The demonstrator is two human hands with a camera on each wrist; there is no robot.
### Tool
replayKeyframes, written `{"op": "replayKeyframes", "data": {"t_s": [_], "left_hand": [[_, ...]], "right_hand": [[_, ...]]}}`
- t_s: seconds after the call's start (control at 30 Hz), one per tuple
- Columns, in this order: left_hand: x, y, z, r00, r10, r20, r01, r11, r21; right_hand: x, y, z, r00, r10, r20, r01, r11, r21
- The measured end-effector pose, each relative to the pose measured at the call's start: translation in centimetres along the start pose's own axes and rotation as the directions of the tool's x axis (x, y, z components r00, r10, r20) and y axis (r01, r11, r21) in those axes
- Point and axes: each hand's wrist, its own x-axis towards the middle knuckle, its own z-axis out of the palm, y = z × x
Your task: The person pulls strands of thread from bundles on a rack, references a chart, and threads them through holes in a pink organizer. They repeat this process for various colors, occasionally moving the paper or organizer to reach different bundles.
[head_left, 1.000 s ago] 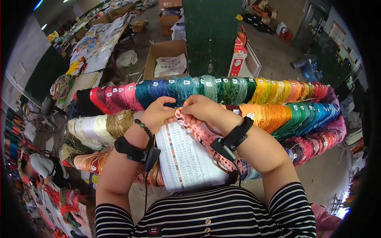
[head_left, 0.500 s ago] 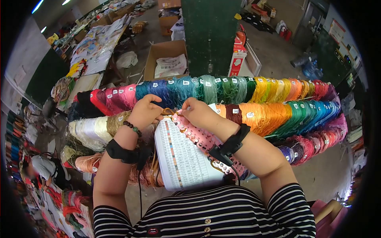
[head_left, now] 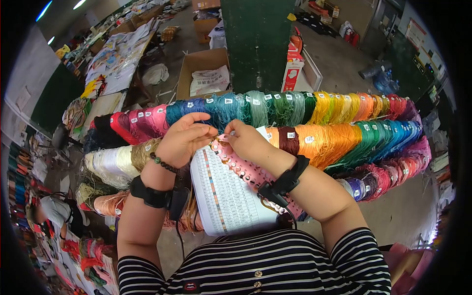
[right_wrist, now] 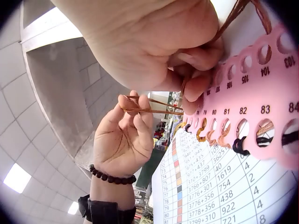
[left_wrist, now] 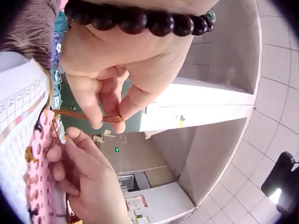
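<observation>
A pink perforated thread card (right_wrist: 247, 100) with numbered holes, several knotted with thread, slants over a printed colour chart (head_left: 228, 206). My right hand (head_left: 248, 142) grips the card's far end between thumb and fingers. Brown embroidery thread (left_wrist: 77, 115) stretches taut from that end to my left hand (head_left: 179, 142), which pinches it between fingertips and thumb. In the right wrist view the left palm (right_wrist: 122, 140) faces the camera, and the strands run from its fingertips to the card. More brown thread (right_wrist: 231, 18) hangs beside the card's opposite edge. The right fingers partly hide the holes there.
Rows of labelled thread skeins (head_left: 324, 140) in many colours lie on a rack under and around the chart. Behind it stand a cardboard box (head_left: 201, 61) and a green pillar (head_left: 256, 44). A cluttered table (head_left: 115, 59) stretches back left. Another person (head_left: 54, 209) is at the left.
One second ago both hands were close together at the card's end. My left hand then drew left with the brown thread, and its palm has since turned more upward. My right hand stays at the card.
</observation>
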Motion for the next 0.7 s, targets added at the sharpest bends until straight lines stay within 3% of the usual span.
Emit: {"op": "replayKeyframes", "data": {"t_s": [0.03, 0.1, 0.17, 0.2, 0.23, 0.27, 0.33, 0.4, 0.5, 0.53, 0.57, 0.63, 0.67, 0.7], "left_hand": [[0.1, -0.1, 0.4, 0.999, 0.008, 0.044, -0.004, 0.996, -0.094], [0.3, -0.9, 0.9, 0.999, 0.020, 0.049, -0.027, 0.989, 0.144], [0.6, -2.3, 1.4, 0.992, 0.052, 0.117, -0.096, 0.907, 0.409], [0.2, -2.4, 2.1, 0.988, 0.056, 0.145, -0.123, 0.853, 0.506], [0.1, -2.9, 1.7, 0.967, 0.064, 0.247, -0.175, 0.872, 0.457], [0.0, -3.3, 1.4, 0.965, 0.106, 0.241, -0.205, 0.877, 0.434], [-1.0, -2.8, 1.5, 0.969, 0.158, 0.188, -0.209, 0.933, 0.292], [-3.0, -0.7, 2.4, 0.981, 0.164, 0.101, -0.169, 0.985, 0.040], [-4.8, 0.0, 3.8, 0.936, 0.273, 0.221, -0.254, 0.961, -0.113], [-5.1, -0.1, 4.6, 0.928, 0.346, 0.139, -0.342, 0.938, -0.053], [-5.1, -0.2, 4.1, 0.892, 0.452, 0.014, -0.451, 0.885, 0.117], [-5.3, 0.3, 3.0, 0.721, 0.672, -0.169, -0.540, 0.697, 0.471], [-6.6, 1.6, 2.8, 0.776, 0.571, -0.268, -0.492, 0.813, 0.310], [-7.5, 2.1, 0.4, 0.874, 0.471, -0.116, -0.470, 0.882, 0.042]], "right_hand": [[-0.2, -0.5, -0.2, 0.999, 0.047, 0.021, -0.048, 0.995, 0.087], [-0.1, -0.5, -0.4, 0.994, 0.089, 0.069, -0.106, 0.950, 0.292], [0.4, 0.7, -0.7, 0.990, 0.083, 0.115, -0.131, 0.847, 0.514], [0.0, 0.2, -1.0, 0.990, 0.083, 0.115, -0.132, 0.832, 0.539], [-0.5, -0.2, -1.3, 0.990, 0.083, 0.114, -0.133, 0.815, 0.564], [-1.1, -0.7, -1.7, 0.990, 0.082, 0.114, -0.134, 0.798, 0.588], [-3.7, -2.7, -2.7, 1.000, -0.004, -0.024, 0.008, 0.986, 0.166], [-5.6, -3.2, -3.8, 0.989, -0.119, -0.088, 0.094, 0.966, -0.242], [-6.8, -2.6, -3.6, 0.992, 0.042, 0.122, -0.067, 0.975, 0.212], [-7.0, -2.7, -4.0, 0.979, 0.036, 0.199, -0.083, 0.968, 0.236], [-7.2, -3.1, -4.4, 0.982, 0.038, 0.184, -0.067, 0.985, 0.156], [-8.3, -4.9, -5.1, 0.988, 0.041, 0.151, -0.041, 0.999, -0.004], [-8.8, -5.8, -5.4, 0.995, 0.019, 0.097, -0.012, 0.998, -0.065], [-9.1, -5.8, -5.8, 0.996, -0.009, 0.092, 0.017, 0.997, -0.081]]}}
